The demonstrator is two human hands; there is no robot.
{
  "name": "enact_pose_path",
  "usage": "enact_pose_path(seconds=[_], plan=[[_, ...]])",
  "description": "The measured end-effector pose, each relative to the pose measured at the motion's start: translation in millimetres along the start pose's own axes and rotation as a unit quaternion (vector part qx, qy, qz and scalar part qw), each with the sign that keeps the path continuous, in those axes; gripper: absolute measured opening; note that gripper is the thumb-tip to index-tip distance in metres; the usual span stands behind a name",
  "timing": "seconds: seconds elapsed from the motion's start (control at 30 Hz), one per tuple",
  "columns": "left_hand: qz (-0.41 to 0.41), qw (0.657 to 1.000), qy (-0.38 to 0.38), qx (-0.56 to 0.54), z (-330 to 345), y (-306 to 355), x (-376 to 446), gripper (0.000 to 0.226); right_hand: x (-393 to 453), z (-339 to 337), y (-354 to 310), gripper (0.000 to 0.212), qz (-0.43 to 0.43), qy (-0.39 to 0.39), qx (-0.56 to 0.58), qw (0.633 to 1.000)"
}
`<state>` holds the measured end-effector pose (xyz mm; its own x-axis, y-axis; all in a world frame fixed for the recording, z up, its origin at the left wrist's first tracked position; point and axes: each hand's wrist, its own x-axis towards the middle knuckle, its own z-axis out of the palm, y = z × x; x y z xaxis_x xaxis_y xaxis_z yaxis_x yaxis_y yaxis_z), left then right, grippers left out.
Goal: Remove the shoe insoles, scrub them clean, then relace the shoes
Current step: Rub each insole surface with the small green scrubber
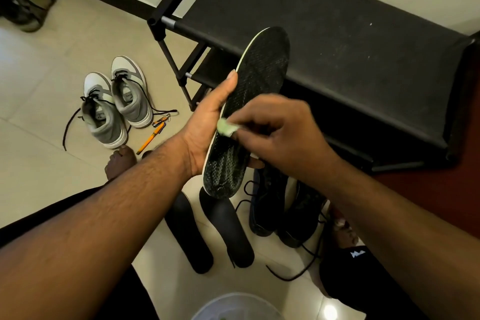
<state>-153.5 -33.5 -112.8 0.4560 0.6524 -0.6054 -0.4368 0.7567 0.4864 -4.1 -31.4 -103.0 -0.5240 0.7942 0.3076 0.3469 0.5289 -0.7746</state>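
My left hand grips a black mesh-patterned insole with a white edge, held up lengthwise in mid-air. My right hand pinches a small pale green scrubbing pad and presses it against the insole's middle. Two plain black insoles lie side by side on the tiled floor below. A pair of black shoes with loose black laces sits just right of them. A grey and white pair of sneakers with slack black laces stands on the floor at the left.
A black shoe rack with a fabric shelf stands ahead. An orange pen lies by the sneakers. A pale round basin rim shows at the bottom edge. Green sandals sit far left. My bare feet rest near the shoes.
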Motion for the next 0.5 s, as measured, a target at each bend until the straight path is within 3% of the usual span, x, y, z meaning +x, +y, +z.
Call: enact_pose_path(seconds=[0.13, 0.37, 0.5], plan=[[0.030, 0.998, 0.002, -0.058, -2.0, -0.4, 2.0, 0.061, -5.7, 11.6, -12.3, 0.014, -0.076, -0.104, 0.000, 0.992], [-0.007, 0.999, -0.019, 0.033, -0.4, -0.8, -1.5, 0.061, 1.4, -4.6, 0.7, 0.011, 0.000, 0.030, -0.015, 0.999], [0.041, 0.999, 0.002, -0.024, 2.7, 2.0, -1.8, 0.060, -4.5, 7.4, -7.0, 0.014, -0.055, -0.062, -0.035, 0.996]])
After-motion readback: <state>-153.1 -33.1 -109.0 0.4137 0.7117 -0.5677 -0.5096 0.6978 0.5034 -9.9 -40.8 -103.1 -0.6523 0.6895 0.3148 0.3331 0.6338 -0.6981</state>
